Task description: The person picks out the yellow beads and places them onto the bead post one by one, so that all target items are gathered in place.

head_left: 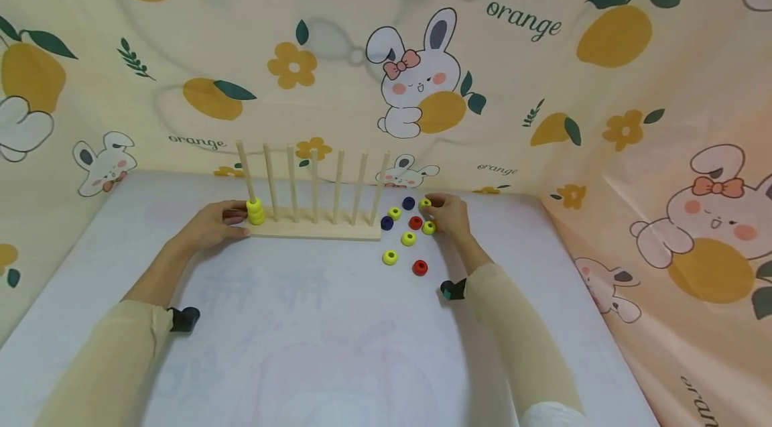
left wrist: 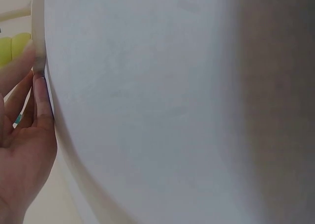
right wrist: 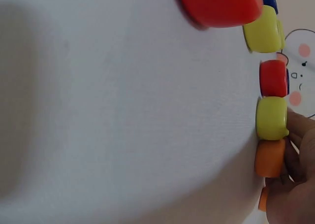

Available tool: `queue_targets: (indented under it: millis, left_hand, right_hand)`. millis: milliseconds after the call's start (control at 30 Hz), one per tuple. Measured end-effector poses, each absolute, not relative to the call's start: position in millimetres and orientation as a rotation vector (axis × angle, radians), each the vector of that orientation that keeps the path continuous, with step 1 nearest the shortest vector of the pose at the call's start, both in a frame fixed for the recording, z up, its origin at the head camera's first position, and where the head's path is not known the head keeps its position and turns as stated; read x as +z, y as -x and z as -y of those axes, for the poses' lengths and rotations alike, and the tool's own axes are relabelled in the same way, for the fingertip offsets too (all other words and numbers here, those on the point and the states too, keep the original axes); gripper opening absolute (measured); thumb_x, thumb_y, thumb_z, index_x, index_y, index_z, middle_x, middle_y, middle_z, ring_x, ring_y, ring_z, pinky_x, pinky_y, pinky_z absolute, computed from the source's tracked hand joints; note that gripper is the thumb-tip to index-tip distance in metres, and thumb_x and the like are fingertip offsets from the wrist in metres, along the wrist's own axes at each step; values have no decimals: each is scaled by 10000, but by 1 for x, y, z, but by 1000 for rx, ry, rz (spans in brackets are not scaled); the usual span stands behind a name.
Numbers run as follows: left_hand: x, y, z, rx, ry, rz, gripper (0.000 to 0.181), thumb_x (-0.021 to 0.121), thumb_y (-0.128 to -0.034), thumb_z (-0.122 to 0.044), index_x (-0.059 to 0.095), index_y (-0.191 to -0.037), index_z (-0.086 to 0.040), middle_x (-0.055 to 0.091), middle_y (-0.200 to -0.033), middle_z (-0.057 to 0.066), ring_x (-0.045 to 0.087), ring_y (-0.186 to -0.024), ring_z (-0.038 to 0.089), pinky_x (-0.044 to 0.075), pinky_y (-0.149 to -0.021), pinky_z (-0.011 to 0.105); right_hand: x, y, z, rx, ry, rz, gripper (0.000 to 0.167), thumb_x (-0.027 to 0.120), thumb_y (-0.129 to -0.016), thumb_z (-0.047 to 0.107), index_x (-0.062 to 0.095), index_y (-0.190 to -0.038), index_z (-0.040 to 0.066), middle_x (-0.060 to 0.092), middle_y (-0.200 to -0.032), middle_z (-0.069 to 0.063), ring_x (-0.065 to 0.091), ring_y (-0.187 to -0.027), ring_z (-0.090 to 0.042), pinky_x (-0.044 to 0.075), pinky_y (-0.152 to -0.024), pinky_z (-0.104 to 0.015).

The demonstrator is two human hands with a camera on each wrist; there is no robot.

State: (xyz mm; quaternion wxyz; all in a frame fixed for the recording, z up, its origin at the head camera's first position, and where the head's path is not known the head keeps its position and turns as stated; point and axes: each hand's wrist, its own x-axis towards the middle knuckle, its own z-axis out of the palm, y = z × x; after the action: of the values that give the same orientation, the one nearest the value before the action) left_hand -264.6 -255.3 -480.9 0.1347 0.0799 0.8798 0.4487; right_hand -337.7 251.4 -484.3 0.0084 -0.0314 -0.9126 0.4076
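Observation:
A wooden peg rack [head_left: 313, 231] with several upright pegs stands near the back of the table, and yellow beads [head_left: 256, 212] are stacked on its leftmost peg. My left hand [head_left: 212, 229] holds the left end of the rack's base; the left wrist view shows the fingers [left wrist: 43, 98] against that end. To the right of the rack, my right hand [head_left: 451, 216] pinches a yellow bead [head_left: 425, 202] at the far side of the loose beads. Another yellow bead [head_left: 429, 228] lies just below its fingers. Orange beads [right wrist: 269, 158] beside this hand show only in the right wrist view.
Loose on the table [head_left: 313, 346] lie red beads [head_left: 419, 267], dark blue beads [head_left: 387, 223] and more yellow beads [head_left: 390, 257], between the rack and my right arm. A printed cloth [head_left: 338, 118] hangs behind the table and along its right side.

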Motion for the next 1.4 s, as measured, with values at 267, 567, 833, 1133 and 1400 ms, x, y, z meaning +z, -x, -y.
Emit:
queue_targets:
  millis: [267,567,833,1133,1400]
  left_hand:
    - [-483,265,255,1281,-240,-2550,723,730,-897,-92,337,-1466,121,431,-1445,322,440,-1330,459,376,-1124,524]
    - [-482,265,256,1283,-232,-2551,725,722,-901,-81,326,-1475,117,424,-1448,325,433,-1335,460,373,-1129,524]
    - [-482,263,256,1283,-239,-2547,737,728,-901,-90,318,-1474,128,419,-1447,334,434,-1331,464,383,-1121,522]
    - [-482,262,255,1293,-237,-2544,726,720,-900,-69,320,-1475,123,423,-1448,327,439,-1335,451,388,-1124,499]
    - [-481,262,255,1304,-238,-2541,711,700,-907,-50,314,-1480,118,407,-1465,323,428,-1345,448,385,-1129,498]
  right_hand:
    - [-483,334,-253,1290,103,2842,348,748,-900,213,702,-1232,120,691,-1187,-77,599,-1099,-235,513,-990,-383]
    - [-475,333,-251,1370,56,2791,362,753,-899,214,697,-1246,130,683,-1212,-80,627,-1092,-241,553,-939,-344]
    - [-466,327,-248,1453,-30,2679,323,757,-895,203,715,-1209,136,667,-1214,-64,649,-1043,-231,593,-809,-290]
    - [-440,318,-233,1479,-256,2524,308,757,-883,126,721,-1183,63,684,-1181,-86,672,-1014,-249,598,-848,-297]
    - [-408,313,-217,1475,-336,2495,331,747,-900,151,704,-1217,66,691,-1185,-90,678,-1015,-237,589,-859,-267]
